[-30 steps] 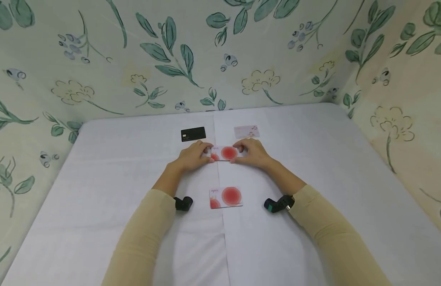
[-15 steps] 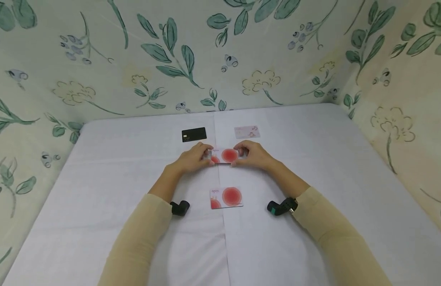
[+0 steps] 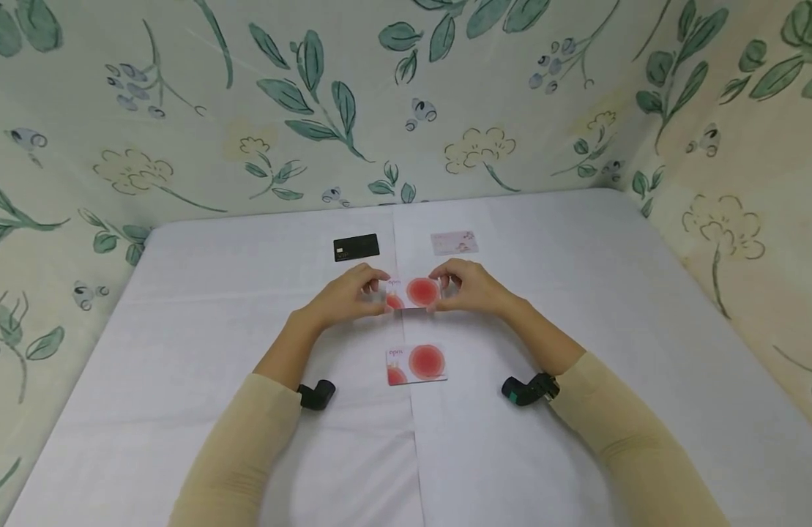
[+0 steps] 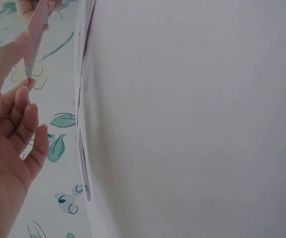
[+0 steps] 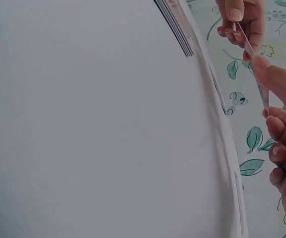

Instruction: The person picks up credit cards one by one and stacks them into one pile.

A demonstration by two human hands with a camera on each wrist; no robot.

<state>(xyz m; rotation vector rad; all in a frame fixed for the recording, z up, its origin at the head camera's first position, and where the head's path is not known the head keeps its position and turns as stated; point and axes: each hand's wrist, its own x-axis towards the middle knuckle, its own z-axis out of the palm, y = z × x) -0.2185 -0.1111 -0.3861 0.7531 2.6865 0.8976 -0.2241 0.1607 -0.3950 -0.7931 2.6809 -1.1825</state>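
Between both hands is a white card with red circles, raised over the white cloth. My left hand pinches its left end between thumb and fingertips. At the opposite end my right hand grips it the same way; the right wrist view shows the card nearly edge-on. In the left wrist view, the card stands clear of the cloth. Closer to the body lies a card stack, its top card bearing the same red-circle print. Several layers of that stack show in the right wrist view.
A black card marked VIP lies beyond the left hand. Beyond the right hand is a pale pink card. White cloth covers the table, and leaf-patterned fabric rises behind it and at the sides.
Both hands have lifted the held card and brought it closer to the body and the stack. The forearms have spread slightly apart. The black card, pink card and stack stay put.
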